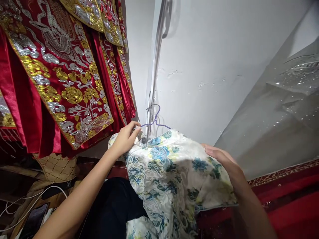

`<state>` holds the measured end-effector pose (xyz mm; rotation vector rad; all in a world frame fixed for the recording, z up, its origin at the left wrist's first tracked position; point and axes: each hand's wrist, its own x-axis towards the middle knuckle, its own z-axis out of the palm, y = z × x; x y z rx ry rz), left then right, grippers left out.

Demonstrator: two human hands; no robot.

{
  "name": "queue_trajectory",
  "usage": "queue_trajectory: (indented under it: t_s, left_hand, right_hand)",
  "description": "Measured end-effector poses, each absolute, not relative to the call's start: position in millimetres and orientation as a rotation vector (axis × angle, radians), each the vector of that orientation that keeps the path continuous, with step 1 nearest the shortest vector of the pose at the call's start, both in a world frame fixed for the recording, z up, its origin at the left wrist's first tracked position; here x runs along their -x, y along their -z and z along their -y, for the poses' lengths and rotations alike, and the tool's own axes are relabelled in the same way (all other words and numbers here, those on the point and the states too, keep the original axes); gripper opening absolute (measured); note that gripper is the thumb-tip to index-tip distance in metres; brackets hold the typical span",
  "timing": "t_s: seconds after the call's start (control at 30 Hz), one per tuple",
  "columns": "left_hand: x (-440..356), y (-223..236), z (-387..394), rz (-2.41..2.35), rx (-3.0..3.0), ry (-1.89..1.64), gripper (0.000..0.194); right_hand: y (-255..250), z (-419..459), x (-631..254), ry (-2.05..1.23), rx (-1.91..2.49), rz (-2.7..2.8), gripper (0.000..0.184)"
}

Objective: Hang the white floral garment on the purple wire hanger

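Observation:
A white dress [161,159] with blue flowers and short sleeves hangs on a thin purple hanger [156,122] in front of me. The hanger's hook is up by a narrow metal edge at the wall. At the neckline, my left hand [127,137] pinches the cloth close to the hanger's left arm. My right hand [221,157] grips the other shoulder from the outer side, thumb on top and the remaining fingers mostly hidden behind the fabric. The sleeve on that side spreads out beneath it. Folds of the dress run down past the bottom of the view.
Red satin clothing [72,89] with gold and silver sequins hangs at the left. A grey glittery cloth [279,116] covers the right side, above red fabric [294,205]. At lower left are a phone [36,219] and a white cable [53,187]. A white wall [211,49] stands ahead.

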<state>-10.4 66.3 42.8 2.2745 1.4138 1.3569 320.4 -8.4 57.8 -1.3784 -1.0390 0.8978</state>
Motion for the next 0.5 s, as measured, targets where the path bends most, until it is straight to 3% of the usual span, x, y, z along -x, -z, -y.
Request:
queue_trajectory:
  t_s: [0.17, 0.33, 0.43, 0.5]
  left_hand:
    - [-5.0, -52.2, -73.2, -1.362, -2.292, -1.412, 0.020]
    - [-12.8, -40.6, -54.2, -1.191, -2.163, -1.443, 0.025]
    - [-19.8, -28.4, -34.0, -1.061, -1.915, -1.561, 0.041]
    - [-25.7, -26.1, -23.3, -0.938, -1.683, -1.640, 0.054]
  right_hand:
    - [-58.4, 21.2, -313.2, -1.093, 1.366, 0.909, 0.046]
    - [-44.6, 75.4, -302.5, -1.578, 0.991, 1.570, 0.046]
    - [-31.9, 73.4, -284.5, -1.525, 0.930, 1.807, 0.038]
    - [-22.6, 49.1, -268.6, -1.251, 1.013, 1.763, 0.035]
